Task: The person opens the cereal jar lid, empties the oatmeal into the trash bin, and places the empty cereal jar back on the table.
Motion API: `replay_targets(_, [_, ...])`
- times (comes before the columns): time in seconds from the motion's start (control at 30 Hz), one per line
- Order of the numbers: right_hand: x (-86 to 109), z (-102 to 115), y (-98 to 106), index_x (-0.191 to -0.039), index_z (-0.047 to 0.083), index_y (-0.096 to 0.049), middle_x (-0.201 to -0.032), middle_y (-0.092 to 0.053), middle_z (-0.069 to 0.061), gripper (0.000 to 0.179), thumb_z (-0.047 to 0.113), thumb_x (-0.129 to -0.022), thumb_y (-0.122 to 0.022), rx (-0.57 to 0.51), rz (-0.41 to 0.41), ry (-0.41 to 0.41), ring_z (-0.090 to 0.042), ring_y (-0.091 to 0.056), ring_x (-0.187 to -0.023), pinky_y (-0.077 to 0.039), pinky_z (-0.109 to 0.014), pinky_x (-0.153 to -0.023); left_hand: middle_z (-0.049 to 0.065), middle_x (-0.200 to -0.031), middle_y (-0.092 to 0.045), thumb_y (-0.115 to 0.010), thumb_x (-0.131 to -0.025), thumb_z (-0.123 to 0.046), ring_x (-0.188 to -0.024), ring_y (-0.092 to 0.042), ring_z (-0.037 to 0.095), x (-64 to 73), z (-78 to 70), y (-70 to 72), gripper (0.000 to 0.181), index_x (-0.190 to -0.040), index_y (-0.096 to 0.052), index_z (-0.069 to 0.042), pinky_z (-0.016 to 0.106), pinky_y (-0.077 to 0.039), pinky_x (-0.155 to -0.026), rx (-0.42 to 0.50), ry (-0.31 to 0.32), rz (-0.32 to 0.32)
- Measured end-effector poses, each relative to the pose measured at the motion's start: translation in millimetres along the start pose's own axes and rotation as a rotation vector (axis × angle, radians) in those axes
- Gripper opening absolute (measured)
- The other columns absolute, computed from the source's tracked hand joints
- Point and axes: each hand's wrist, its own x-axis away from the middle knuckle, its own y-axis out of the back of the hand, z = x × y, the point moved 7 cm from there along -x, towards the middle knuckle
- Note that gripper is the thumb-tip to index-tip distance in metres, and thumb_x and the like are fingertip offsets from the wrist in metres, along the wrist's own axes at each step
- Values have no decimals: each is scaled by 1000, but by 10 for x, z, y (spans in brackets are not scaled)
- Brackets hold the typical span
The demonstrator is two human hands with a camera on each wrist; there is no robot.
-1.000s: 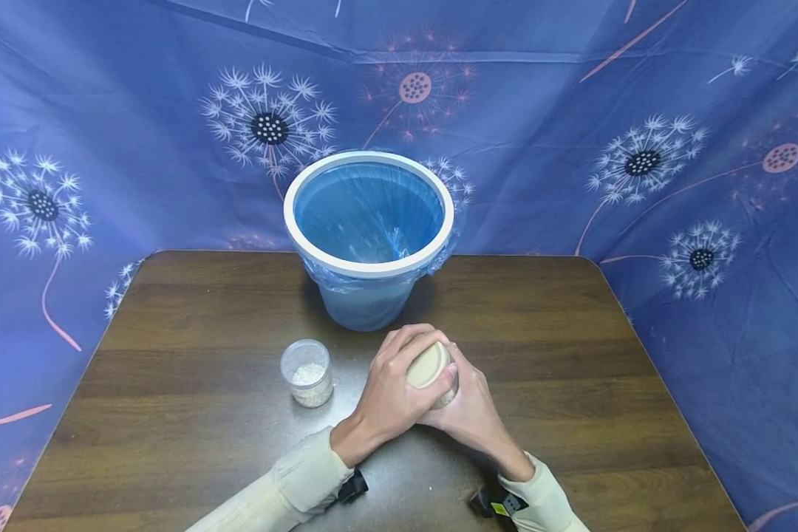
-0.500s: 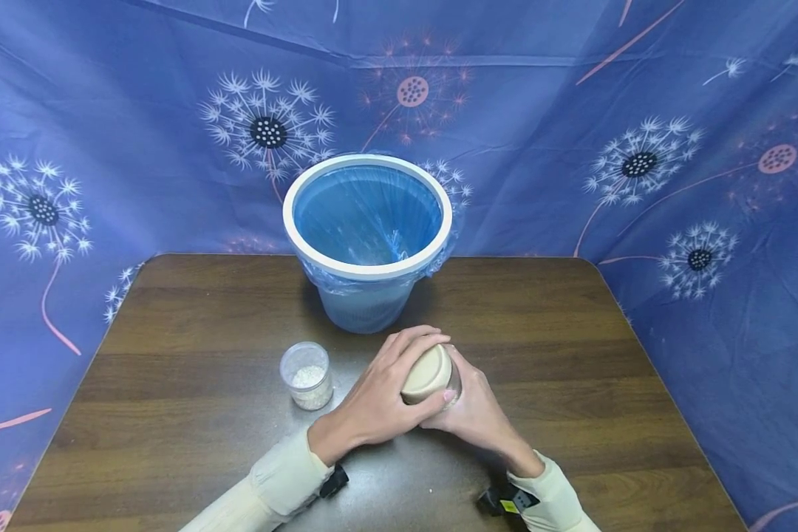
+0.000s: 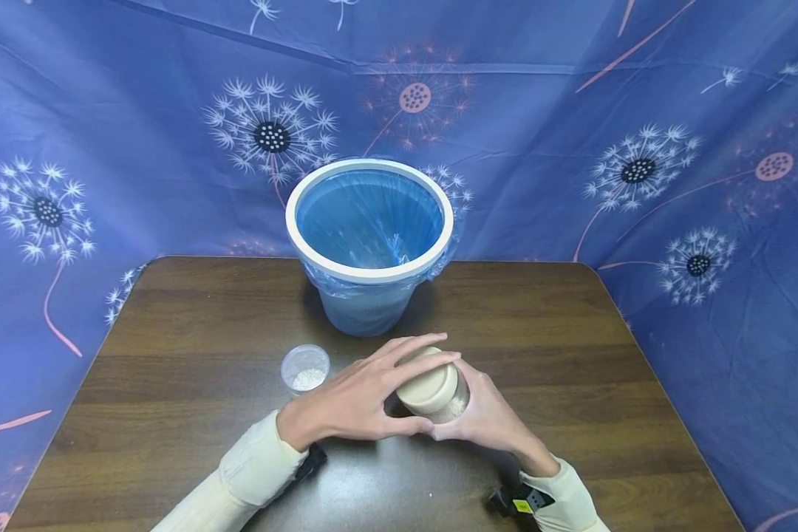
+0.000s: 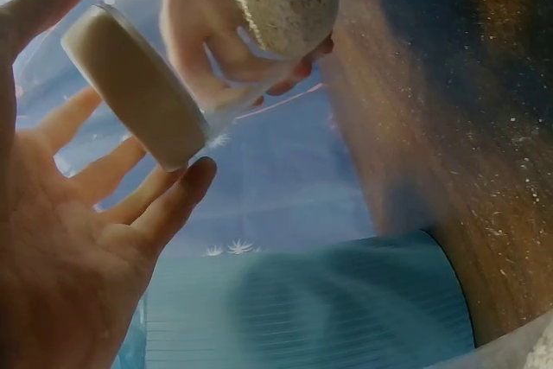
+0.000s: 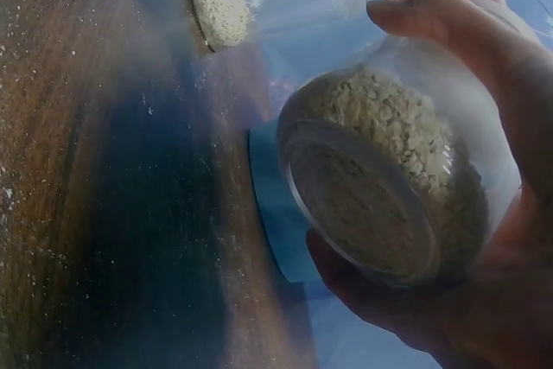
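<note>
A clear jar (image 5: 389, 162) with pale, flaky grains like oats and a cream lid (image 3: 428, 388) is held tilted above the table. My right hand (image 3: 495, 414) grips it round its side. Over the lid, my left hand (image 3: 366, 395) spreads its fingers nearly straight, the thumb apart; in the left wrist view the fingertips of that left hand (image 4: 78, 231) are at the lid's edge. A second clear jar (image 3: 304, 366), lidless and partly filled with whitish grains, stands on the table, partly hidden behind my left hand.
A blue bin (image 3: 366, 307) with a white rim and a clear plastic liner stands at the table's back. Crumbs lie scattered on the brown wooden table (image 3: 558, 355). A blue dandelion-print cloth (image 3: 525, 148) hangs behind and at the sides.
My left hand's fingers have straightened and spread, its thumb moving away from the lid, and its wrist has moved left. The held jar tilts so more of its lid shows.
</note>
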Motion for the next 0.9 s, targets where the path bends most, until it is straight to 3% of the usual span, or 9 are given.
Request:
replay_targets(0.17, [19,25,-9,-140,12,-61,-109,-72,2,87,27,-65,-102,4,21,9,-13,-68,-95,-57,-33,-83,-13,-172,-30,-75,-97,-55,-157,-31,12,2,28,-32,81,-167,-36,-42,49,-47,-115,0,25,15])
replay_targets(0.4, [5,53,-26,-147,17,-58,-118,-72,3,94,30,-65,-102,45,21,50,-13,-68,-101,-57,-34,-88,-13,-157,-47,-80,-92,-56,-142,-45,7,-12,54,-22,76,-159,-50,-37,35,-57,-96,-32,42,-26])
replay_targets(0.57, [-14,66,-37,-148,16,-58,-120,-72,3,95,30,-65,-102,61,3,72,-13,-67,-101,-57,-34,-88,-13,-150,-50,-80,-90,-60,-131,-50,7,-17,57,-8,74,-155,-54,-35,30,-57,-84,-58,75,-77])
replay_targets(0.9, [-25,69,-52,-150,18,-55,-123,-71,2,96,23,-65,-100,37,-12,83,-15,-67,-106,-56,-35,-94,-9,-136,-56,-82,-85,-64,-117,-55,10,-20,65,-9,72,-147,-62,-33,28,-56,-73,-130,136,-199])
